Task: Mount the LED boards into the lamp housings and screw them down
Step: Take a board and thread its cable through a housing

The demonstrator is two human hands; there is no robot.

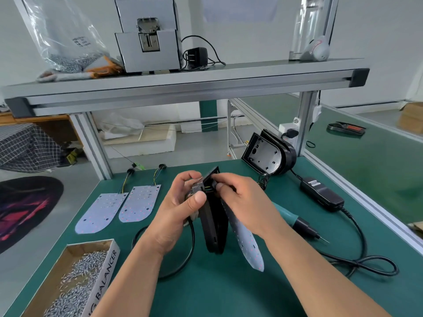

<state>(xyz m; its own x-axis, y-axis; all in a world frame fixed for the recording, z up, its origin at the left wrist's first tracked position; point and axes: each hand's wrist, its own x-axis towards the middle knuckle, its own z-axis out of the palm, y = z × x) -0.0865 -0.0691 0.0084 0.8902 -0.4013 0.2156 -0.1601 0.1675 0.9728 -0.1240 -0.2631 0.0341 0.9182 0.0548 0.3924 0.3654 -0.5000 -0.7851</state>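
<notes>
Green desk [217, 294] under an aluminium shelf [206, 81]; a grey feeder unit [148, 35] and a clear bag [66, 42] are seen on the shelf.

Both forearms are extended from the bottom edge and meet above the desk centre. The left hand [180, 209] is turned palm-right, with the fingers curled behind the upper end of a black housing [211, 227] and the thumb pressed on its near edge, so the housing is clamped. The right hand [242, 197] is brought in from the right, knuckles up, fingertips closed in a pinch on the wires [207, 188] at the housing's top.

The housing is held edge-on, roughly upright, lifted off the desk, rounded end down. A white board [248, 243] with red dots and small holes is hung just right of the housing, below the right wrist, rounded end down, outside the shell. Whether it touches the housing cannot be told.

Two more boards [100, 212] [139, 203] are laid flat side by side on the desk at left, wires trailing back. A second housing [266, 153] is propped open-face at back right. A carton [105, 277] of screws [75, 280] is placed near left. A teal screwdriver [295, 221] is laid behind the right forearm, with a black adapter [321, 194] beyond it.
</notes>
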